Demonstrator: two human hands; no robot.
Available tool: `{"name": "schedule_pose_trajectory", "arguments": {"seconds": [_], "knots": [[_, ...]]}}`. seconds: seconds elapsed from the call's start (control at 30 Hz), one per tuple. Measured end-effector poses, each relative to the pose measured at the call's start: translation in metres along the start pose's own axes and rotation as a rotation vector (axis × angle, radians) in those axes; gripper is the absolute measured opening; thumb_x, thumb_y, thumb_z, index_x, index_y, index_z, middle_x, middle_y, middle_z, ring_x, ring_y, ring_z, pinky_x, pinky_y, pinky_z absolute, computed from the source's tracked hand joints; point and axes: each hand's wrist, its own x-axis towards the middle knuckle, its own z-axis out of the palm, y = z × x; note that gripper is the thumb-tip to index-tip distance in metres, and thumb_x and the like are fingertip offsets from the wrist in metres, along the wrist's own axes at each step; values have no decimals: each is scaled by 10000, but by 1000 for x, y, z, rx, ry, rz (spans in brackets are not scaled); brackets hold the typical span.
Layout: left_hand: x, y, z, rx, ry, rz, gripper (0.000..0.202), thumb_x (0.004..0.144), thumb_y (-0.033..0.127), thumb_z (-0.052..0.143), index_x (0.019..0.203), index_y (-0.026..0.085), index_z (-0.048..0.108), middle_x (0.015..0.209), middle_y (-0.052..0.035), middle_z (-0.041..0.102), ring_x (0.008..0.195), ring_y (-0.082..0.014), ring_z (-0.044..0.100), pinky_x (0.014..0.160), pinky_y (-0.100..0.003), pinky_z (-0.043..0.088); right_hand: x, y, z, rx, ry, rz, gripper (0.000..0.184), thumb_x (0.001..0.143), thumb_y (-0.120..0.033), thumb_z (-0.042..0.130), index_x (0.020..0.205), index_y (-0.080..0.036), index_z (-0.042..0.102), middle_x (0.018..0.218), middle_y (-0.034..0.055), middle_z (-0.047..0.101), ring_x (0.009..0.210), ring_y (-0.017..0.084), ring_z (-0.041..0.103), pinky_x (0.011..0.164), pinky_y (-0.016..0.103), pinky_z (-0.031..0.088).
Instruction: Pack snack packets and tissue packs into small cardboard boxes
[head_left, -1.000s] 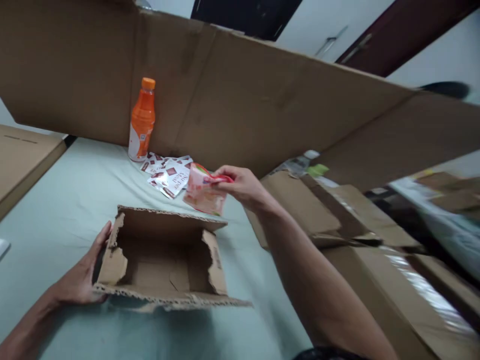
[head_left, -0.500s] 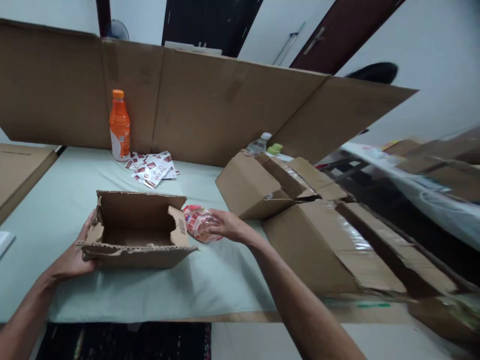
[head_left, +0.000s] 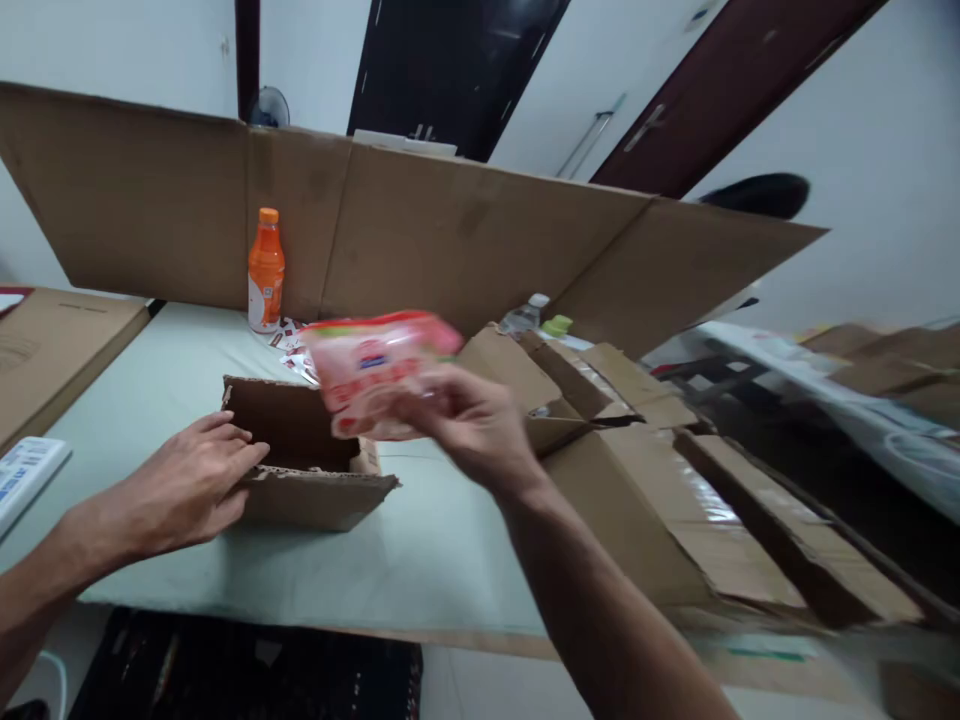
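My right hand (head_left: 480,420) is closed on the lower right part of a red and pink plastic snack packet (head_left: 367,375), held up in the air and slightly blurred. Below and behind the packet, a small open cardboard box (head_left: 322,500) sits on the table, its inside partly hidden by the packet. My left hand (head_left: 199,475) lies over the box's left end, fingers stretched and apart at the rim, holding nothing visible. Behind the packet, several white and dark red sachets (head_left: 292,345) lie partly covered.
An orange bottle (head_left: 267,270) stands by the upright cardboard panel (head_left: 450,220). Open cardboard boxes (head_left: 645,500) fill the table's right side. A clear bottle (head_left: 525,315) is behind them. At left are a flat carton (head_left: 67,340) and a white box (head_left: 30,480).
My right hand has lifted the packet from the table beside the box to above it. My left hand has shifted from the box's left side onto its rim, fingers now stretched.
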Motion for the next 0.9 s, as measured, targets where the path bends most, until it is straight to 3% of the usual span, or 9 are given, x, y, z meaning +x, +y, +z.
{"name": "schedule_pose_trajectory", "arguments": {"seconds": [0.1, 0.23, 0.37, 0.43, 0.53, 0.6, 0.67, 0.8, 0.9], "knots": [[1, -1, 3, 145, -39, -22, 146, 852, 123, 556, 847, 182, 690, 820, -92, 711, 870, -275, 676, 1034, -514, 517, 14, -22, 41, -374, -371, -15, 161, 869, -222, 640, 962, -223, 772, 836, 23, 781, 731, 175, 677, 643, 262, 434], [-6, 5, -2, 233, -32, -37, 111, 845, 113, 580, 824, 178, 667, 797, -94, 680, 844, -287, 647, 1005, -526, 516, 27, -31, 77, -781, -782, -87, 114, 846, -217, 693, 900, -194, 791, 855, 79, 794, 775, 206, 688, 598, 283, 312], [6, 9, -10, 159, -107, -11, 236, 786, 130, 653, 1015, 140, 709, 992, -132, 734, 968, -313, 681, 1070, -524, 488, 30, -23, 99, -727, -962, -134, 193, 901, -172, 633, 999, -206, 796, 997, 78, 815, 886, 211, 724, 630, 272, 353], [18, 7, -10, 78, -239, 6, 175, 755, 135, 665, 918, 150, 725, 899, -121, 748, 881, -316, 706, 874, -451, 564, 27, -19, 103, -666, -1074, -109, 250, 929, -153, 604, 1083, -227, 787, 1084, 59, 813, 944, 206, 734, 687, 260, 410], [32, -1, -5, -1, -413, 45, 113, 695, 92, 638, 640, 186, 669, 624, -69, 701, 568, -260, 655, 571, -349, 484, 24, -17, 91, -500, -1237, -96, 287, 931, -148, 607, 1129, -262, 781, 1146, 23, 807, 988, 195, 738, 793, 266, 480], [36, -7, 0, -29, -446, 103, 175, 662, 62, 634, 551, 196, 623, 546, -51, 674, 458, -224, 589, 502, -328, 410, 28, -16, 70, -278, -1108, -104, 287, 936, -169, 599, 1142, -259, 776, 1172, 24, 800, 1021, 187, 735, 862, 286, 515], [36, -12, 4, -84, -442, 152, 194, 665, 36, 635, 561, 201, 633, 540, -36, 674, 444, -204, 572, 512, -318, 400, 41, -7, 44, -43, -771, -63, 255, 961, -260, 584, 1133, -228, 770, 1086, 43, 809, 943, 178, 743, 832, 297, 553], [31, -14, 7, -176, -356, 136, 207, 754, 15, 622, 767, 203, 709, 684, -30, 723, 611, -205, 645, 704, -314, 493, 89, 53, 23, -26, -90, 367, 196, 940, -334, 646, 933, -169, 750, 824, 37, 762, 657, 137, 673, 572, 238, 499], [28, -10, 8, -189, -348, 129, 226, 816, 24, 614, 878, 216, 716, 746, -22, 726, 707, -211, 653, 832, -326, 504, 123, 121, 51, -99, -56, 641, 176, 925, -281, 717, 845, -125, 710, 788, 49, 721, 632, 142, 654, 565, 251, 507]]}}
